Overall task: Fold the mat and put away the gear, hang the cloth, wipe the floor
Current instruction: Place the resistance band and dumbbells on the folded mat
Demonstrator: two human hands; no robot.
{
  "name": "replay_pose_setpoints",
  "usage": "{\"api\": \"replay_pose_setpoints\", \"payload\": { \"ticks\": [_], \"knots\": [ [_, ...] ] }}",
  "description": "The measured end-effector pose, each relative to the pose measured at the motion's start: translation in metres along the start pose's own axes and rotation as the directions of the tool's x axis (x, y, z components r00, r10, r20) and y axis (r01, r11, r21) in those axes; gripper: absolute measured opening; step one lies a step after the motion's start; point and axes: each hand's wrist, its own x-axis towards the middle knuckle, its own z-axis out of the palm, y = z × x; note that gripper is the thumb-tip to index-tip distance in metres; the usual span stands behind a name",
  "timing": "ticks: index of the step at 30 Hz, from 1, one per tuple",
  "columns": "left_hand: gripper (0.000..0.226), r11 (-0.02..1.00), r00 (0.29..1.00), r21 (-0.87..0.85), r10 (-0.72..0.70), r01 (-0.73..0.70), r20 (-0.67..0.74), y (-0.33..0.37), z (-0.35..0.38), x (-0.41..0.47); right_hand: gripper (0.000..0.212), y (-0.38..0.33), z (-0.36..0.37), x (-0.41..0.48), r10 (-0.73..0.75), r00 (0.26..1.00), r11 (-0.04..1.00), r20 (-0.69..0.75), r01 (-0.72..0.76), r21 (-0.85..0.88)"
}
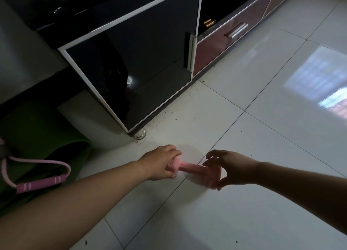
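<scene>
- The mat point(37, 129) lies rolled at the left edge of the floor point(262, 118), beside the cabinet point(131, 62). I judge that step done.
- The band point(37, 182) is draped over the mat's near end, not yet put away.
- My left hand point(161, 162) has its fingers curled round the left head of the dumbbell point(189, 168), gripping it.
- The dumbbell sits low in front of the cabinet's near corner, across a tile seam. I cannot tell if it is off the floor.
- My right hand point(231, 169) has its fingers spread and loosely bent at the blurred right head. I cannot tell whether they touch it.
- I am at the gear step. Next I should steady the right head, lift, and keep a hand free for the cabinet door.
- The specks point(169, 114) by the cabinet foot wait for wiping.
</scene>
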Motion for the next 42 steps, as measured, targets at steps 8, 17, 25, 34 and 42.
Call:
{"api": "replay_pose_setpoints", "payload": {
  "ticks": [8,17,25,34,42],
  "knots": [
    [0.087,0.999,1.0,0.04,-0.005,0.005,-0.003,-0.006,0.023,0.003,0.085,0.002,0.027,-0.003,0.208,0.965,0.949,-0.16,-0.159,0.273],
    [0.078,0.965,0.997,0.262,-0.001,0.021,-0.074,0.007,0.015,-0.005,0.093,-0.019,0.031,0.004,0.279,0.955,0.949,-0.101,-0.258,0.178],
    [0.079,0.964,0.992,0.238,-0.109,0.119,-0.057,-0.016,0.024,-0.05,0.056,-0.053,0.028,0.035,0.135,0.99,0.991,-0.031,-0.135,-0.022],
    [0.077,0.959,0.96,0.051,-0.28,0.28,0.003,-0.079,0.044,-0.136,0.038,-0.128,0.032,0.102,-0.081,0.992,0.98,0.094,0.097,-0.174],
    [0.093,0.915,0.927,-0.188,-0.372,0.356,-0.057,-0.126,0.073,-0.212,0.033,-0.204,0.051,0.145,-0.193,0.973,0.971,0.129,0.208,-0.118]
  ]
}}
